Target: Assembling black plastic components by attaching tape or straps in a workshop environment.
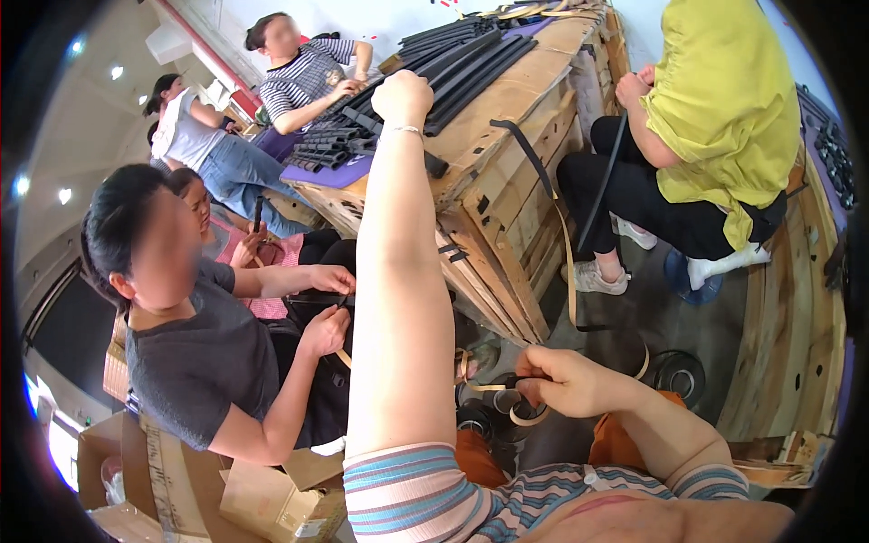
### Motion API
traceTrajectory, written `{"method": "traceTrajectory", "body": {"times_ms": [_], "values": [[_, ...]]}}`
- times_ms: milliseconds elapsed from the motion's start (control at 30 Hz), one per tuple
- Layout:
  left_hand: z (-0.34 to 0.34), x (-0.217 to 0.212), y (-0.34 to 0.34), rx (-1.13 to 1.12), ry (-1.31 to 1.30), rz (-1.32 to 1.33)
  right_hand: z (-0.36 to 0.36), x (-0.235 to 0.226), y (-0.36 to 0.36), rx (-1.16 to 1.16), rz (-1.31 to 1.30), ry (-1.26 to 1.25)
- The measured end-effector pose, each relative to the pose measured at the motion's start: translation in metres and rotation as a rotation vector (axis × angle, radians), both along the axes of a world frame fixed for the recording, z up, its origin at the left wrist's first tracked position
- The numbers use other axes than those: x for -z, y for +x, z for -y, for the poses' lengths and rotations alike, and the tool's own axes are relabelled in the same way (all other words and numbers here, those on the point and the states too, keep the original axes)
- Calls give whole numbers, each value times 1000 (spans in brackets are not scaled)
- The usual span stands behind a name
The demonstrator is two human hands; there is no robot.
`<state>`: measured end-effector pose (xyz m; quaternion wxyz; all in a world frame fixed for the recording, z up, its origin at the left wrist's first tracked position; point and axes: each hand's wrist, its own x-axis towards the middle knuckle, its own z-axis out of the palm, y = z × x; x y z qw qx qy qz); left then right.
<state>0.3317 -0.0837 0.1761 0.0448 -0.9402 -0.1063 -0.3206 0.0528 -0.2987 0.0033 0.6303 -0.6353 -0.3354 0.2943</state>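
My left arm stretches far forward, and my left hand [403, 98] is closed in a fist above the pile of black tubes [471, 77] on the crate. Whatever its fingers hold, if anything, is hidden behind the hand. One thick black tube [435, 165] passes below that wrist, its near end showing to the right of my forearm. Close to my lap, my right hand [561, 385] is closed in a pinch on a narrow strip [529, 420], tan on one face and black in places. The strip curls in a loop under the fingers.
A cardboard-topped wooden crate [507, 195] stands ahead. Co-workers sit close by: one in a grey shirt [195, 335] at left, one in a yellow top [724, 118] at right. A long strip [568, 262] hangs off the crate. Cardboard boxes [262, 493] lie lower left.
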Motion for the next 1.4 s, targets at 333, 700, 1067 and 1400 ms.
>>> {"method": "traceTrajectory", "body": {"times_ms": [333,700,1067,1400], "values": [[-67,41,-139,427,-765,595,-17,22,2,123,60,-125],[-27,75,-353,1395,-1417,200,-36,38,-8,175,150,-163],[-4,110,-394,1403,-1688,-206,-35,35,-14,242,51,-59],[-1,144,-352,1324,-1721,-273,-18,33,5,416,120,0]]}}
